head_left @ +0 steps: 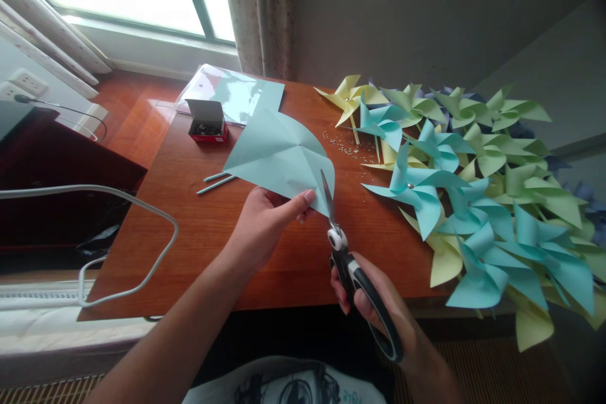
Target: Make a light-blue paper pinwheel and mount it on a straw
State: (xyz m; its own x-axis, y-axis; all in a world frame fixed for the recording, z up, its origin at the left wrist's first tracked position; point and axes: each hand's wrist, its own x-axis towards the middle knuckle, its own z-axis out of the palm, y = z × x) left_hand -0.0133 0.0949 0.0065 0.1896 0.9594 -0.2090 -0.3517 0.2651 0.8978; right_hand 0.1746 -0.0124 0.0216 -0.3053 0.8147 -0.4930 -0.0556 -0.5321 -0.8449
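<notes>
My left hand [265, 221] pinches the near edge of a light blue paper sheet [279, 145], thumb on top and fingers underneath. The sheet has diagonal creases and a small mark near its middle. My right hand [374, 297] is wrapped round the black and white handles of a pair of scissors [338, 246]. The blades point away from me and lie at the sheet's right corner, near my left thumb. Whether they are cutting into the paper I cannot tell. Two thin blue sticks [215, 184] lie partly beside the sheet's left corner.
A small open red box [208, 129] of metal pieces stands behind the sheet, before a clear folder [231, 91] holding blue paper. Many blue, green and yellow paper pinwheels [416, 192] crowd the table's right side. Tiny bits [345, 148] are scattered nearby. A white cable [156, 202] loops at left.
</notes>
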